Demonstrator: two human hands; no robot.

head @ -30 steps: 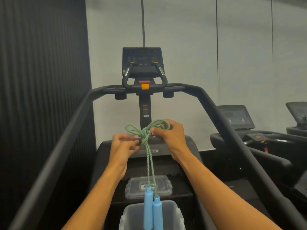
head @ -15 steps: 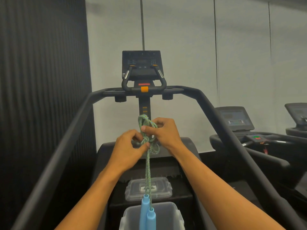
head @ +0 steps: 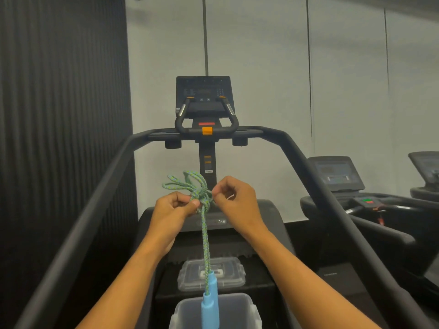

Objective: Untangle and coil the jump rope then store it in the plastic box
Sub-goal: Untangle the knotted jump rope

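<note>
A green braided jump rope [head: 204,236] is bunched into several loops at chest height in front of me. My left hand [head: 171,216] pinches the bundle from the left and my right hand [head: 236,202] pinches it from the right. Two strands hang straight down to the light blue handles [head: 210,305], which dangle over the open clear plastic box [head: 249,312] at the bottom edge. The box's clear lid [head: 228,273] lies flat just beyond it.
I stand between the black handrails [head: 316,181] of a treadmill, with its console [head: 203,96] straight ahead. More treadmills [head: 356,200] stand to the right. A dark ribbed wall [head: 59,115] fills the left side.
The loops have shifted from the right side to the upper left of the bundle. My hands drew together, then parted a little, still pinching the rope. The handles hang slightly lower.
</note>
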